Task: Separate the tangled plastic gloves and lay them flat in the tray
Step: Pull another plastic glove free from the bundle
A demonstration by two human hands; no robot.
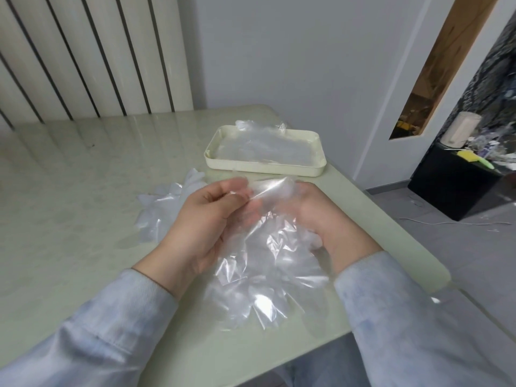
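A clear plastic glove (268, 263) hangs between my two hands above the pale green table, crumpled and spreading down toward the near edge. My left hand (203, 219) pinches its upper edge with curled fingers. My right hand (315, 216) grips the same glove from the right, partly veiled by the film. More tangled clear gloves (162, 208) lie on the table left of my hands. A cream rectangular tray (265, 166) stands behind my hands, with flattened clear gloves (265, 146) inside, one lapping over its far rim.
The table (69, 191) ends at a rounded right edge close to my right wrist. A ribbed white panel (83, 51) rises behind the table. A black cabinet (458, 185) with clutter stands on the floor at the right.
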